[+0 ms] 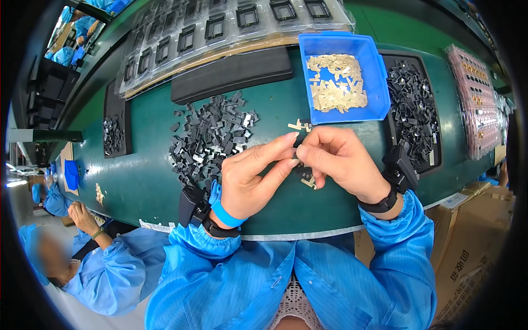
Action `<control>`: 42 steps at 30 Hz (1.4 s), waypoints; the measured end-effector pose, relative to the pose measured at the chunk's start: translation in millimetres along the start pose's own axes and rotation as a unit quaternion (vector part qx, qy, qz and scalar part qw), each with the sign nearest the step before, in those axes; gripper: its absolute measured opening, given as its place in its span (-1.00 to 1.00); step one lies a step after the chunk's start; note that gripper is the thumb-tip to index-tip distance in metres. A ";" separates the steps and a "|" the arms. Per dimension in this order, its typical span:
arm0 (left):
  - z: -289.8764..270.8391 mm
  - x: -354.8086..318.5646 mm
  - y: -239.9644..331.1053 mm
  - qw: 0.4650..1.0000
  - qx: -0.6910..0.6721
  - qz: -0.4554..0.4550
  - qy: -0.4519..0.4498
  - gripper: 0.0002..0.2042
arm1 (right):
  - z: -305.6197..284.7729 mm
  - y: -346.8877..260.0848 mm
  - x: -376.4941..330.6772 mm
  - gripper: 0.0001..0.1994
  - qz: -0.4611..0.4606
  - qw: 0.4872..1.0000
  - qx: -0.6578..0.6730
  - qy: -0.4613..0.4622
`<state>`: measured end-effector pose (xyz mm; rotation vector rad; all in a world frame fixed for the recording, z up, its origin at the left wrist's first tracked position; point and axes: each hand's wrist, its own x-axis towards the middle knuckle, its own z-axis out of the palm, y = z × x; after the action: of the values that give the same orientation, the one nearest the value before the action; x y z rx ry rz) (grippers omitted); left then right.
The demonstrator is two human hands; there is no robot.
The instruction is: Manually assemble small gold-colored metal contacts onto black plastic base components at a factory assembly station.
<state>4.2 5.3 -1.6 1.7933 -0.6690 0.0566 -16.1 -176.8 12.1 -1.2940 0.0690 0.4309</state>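
My left hand (250, 179) and my right hand (342, 160) meet over the middle of the green table. Both are closed in a pinch, fingertips together around a small dark part (297, 147), mostly hidden by the fingers. Several flat cream-coloured pieces (298, 125) lie just beyond my fingertips. More small pieces, dark and cream, show beneath my right hand. A loose heap of small black plastic parts (209, 132) is spread left of my hands. Beyond my right hand stands a blue bin (378, 113) holding many flat cream pieces (341, 82).
At the right, a black tray (434, 151) is full of dark parts; a stack of clear trays (473, 104) stands beyond it. Clear trays of black frames (214, 26) line the back. A smaller black tray (122, 146) and a co-worker in blue (110, 269) are at the left.
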 end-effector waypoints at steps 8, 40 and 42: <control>2.1 -1.0 -3.0 0.999 -0.054 -0.005 0.009 -0.57 | -2.5 -5.0 -3.8 -0.80 0.007 1.000 0.004 -0.011; 7.9 2.4 -6.3 0.960 -0.218 -0.175 0.010 -0.61 | -9.1 7.4 -22.1 -0.92 -0.120 0.840 -0.496 0.183; 6.0 1.3 -5.7 0.958 -0.218 -0.186 -0.010 -0.60 | -7.9 15.8 -16.1 -0.90 -0.102 0.815 -0.533 0.203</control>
<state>6.2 0.3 -8.1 1.4629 -0.3148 -0.3389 -34.9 -185.4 0.1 -2.4729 0.0437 -0.0560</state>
